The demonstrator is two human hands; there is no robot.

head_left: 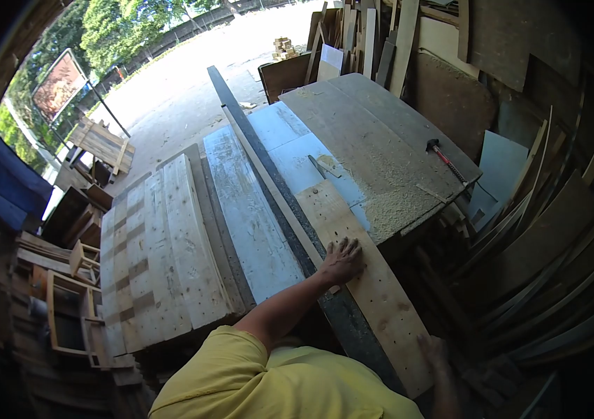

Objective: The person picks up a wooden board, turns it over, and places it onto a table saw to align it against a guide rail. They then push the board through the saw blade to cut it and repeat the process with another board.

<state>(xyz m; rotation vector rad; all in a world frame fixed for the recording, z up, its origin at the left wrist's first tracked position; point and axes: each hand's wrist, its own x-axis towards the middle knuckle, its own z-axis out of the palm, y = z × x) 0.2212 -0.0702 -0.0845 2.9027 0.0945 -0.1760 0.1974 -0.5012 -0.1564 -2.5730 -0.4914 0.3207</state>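
Observation:
A pale plywood board [380,297] with small dark holes lies lengthwise from the work table toward my body. My left hand [343,261] rests on its left edge, fingers spread over the top face. Near the board's close end, my right hand [436,351] is at the right edge; its fingers are partly in shadow and their grip is unclear. A long dark beam [353,325] runs beside the board on the left, with a narrow wood strip [269,183] along it. Beyond the board's far end, a thin flat tool [316,166] lies on the light blue surface.
A red-handled hammer [447,160] lies on the brown tabletop [374,112], near a sawdust pile [394,206]. Nailed planks [171,251] cover the left side. Wood offcuts [548,237] lean at the right. Small wooden frames [70,307] stand at the lower left.

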